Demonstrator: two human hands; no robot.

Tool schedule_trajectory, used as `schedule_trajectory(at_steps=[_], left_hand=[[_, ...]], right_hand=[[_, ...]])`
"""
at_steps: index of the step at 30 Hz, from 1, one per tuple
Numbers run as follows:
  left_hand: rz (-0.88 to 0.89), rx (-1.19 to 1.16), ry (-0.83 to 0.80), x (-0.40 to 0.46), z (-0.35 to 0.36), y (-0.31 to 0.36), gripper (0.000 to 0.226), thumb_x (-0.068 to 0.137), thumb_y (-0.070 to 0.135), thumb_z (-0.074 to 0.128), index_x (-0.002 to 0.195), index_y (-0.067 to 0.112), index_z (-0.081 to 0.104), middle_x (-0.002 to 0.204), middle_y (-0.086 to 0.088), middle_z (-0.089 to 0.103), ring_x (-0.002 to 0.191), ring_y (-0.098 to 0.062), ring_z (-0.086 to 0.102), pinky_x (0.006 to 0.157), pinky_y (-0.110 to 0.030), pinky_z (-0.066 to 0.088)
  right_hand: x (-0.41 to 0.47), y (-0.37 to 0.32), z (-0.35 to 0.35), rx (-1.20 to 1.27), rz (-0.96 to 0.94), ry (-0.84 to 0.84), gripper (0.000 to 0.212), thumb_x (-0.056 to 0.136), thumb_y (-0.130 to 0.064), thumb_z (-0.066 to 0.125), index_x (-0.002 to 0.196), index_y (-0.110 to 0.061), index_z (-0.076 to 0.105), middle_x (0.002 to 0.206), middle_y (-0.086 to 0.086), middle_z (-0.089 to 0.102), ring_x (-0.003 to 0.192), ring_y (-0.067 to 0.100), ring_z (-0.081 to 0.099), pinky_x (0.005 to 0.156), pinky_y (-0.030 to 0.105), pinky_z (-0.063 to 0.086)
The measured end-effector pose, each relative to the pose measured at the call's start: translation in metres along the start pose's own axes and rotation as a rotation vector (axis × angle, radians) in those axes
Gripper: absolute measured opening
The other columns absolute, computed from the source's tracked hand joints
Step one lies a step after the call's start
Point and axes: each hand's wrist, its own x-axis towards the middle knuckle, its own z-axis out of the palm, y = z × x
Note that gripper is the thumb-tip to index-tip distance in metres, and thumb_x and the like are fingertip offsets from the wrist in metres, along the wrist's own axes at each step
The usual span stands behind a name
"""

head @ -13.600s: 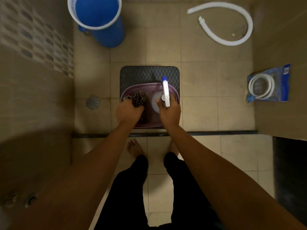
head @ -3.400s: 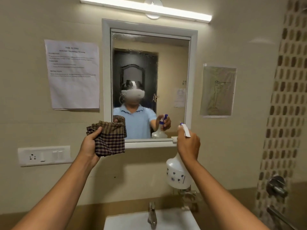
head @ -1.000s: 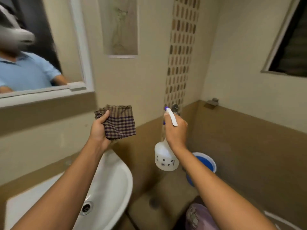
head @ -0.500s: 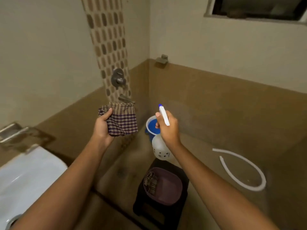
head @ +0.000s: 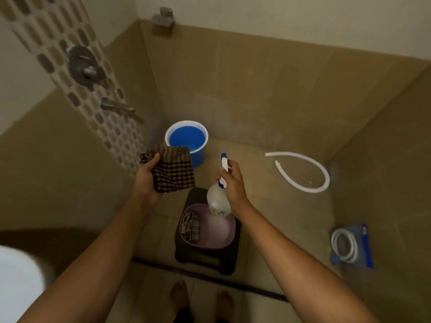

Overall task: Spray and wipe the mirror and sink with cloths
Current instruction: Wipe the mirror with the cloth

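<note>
Both hands dropped lower over the basin point(head: 225, 233) on the stool point(head: 229, 259), left hand point(head: 147, 180) fingers gripping checked cloth point(head: 173, 173), right hand point(head: 234, 184) fingers wrapped round spray bottle point(head: 218, 201).

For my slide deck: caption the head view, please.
Left hand holds checked cloth, right hand holds spray bottle above basin.

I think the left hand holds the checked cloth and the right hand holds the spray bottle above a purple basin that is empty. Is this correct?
Not quite. The head view shows the purple basin is not empty: a folded checked cloth lies in its left side. The rest stands: the left hand holds the checked cloth and the right hand holds the spray bottle above the basin.
</note>
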Motion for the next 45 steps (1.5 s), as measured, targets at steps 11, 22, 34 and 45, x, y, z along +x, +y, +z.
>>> schedule_trajectory(at_steps=[11,22,34,45], left_hand=[[-0.289,0.092,-0.045,0.063,-0.044,-0.058,0.042,0.1,0.032,0.046,0.083,0.017,0.081,0.1,-0.005,0.076,0.088,-0.024,0.074,0.077,-0.043,0.056],[-0.426,0.086,-0.021,0.092,-0.089,-0.118,0.043,0.1,0.03,0.046,0.077,0.019,0.081,0.096,-0.002,0.076,0.084,-0.022,0.073,0.07,-0.038,0.06],[-0.474,0.077,-0.025,0.096,-0.101,-0.136,0.032,0.099,0.032,0.045,0.11,0.011,0.066,0.103,-0.006,0.073,0.089,-0.024,0.072,0.069,-0.038,0.06],[-0.459,0.083,-0.015,0.083,-0.097,-0.132,0.032,0.099,0.032,0.047,0.11,0.012,0.069,0.109,-0.006,0.072,0.092,-0.024,0.071,0.082,-0.044,0.055]], right_hand=[[-0.002,0.12,-0.008,-0.089,0.293,0.139,0.033,0.096,-0.001,0.054,0.126,-0.007,0.044,0.087,0.001,0.063,0.084,0.017,0.061,0.083,0.033,0.048],[0.005,0.198,-0.017,-0.272,0.508,0.144,0.045,0.096,0.0,0.051,0.138,-0.011,0.042,0.113,0.018,0.056,0.102,0.028,0.055,0.081,0.03,0.046],[0.009,0.224,-0.02,-0.439,0.525,0.105,0.043,0.099,-0.02,0.05,0.142,-0.016,0.041,0.126,0.014,0.056,0.111,0.028,0.055,0.085,0.031,0.043],[0.008,0.223,-0.013,-0.528,0.499,0.124,0.05,0.102,-0.018,0.045,0.149,-0.014,0.031,0.135,0.015,0.051,0.121,0.031,0.052,0.09,0.029,0.04]])
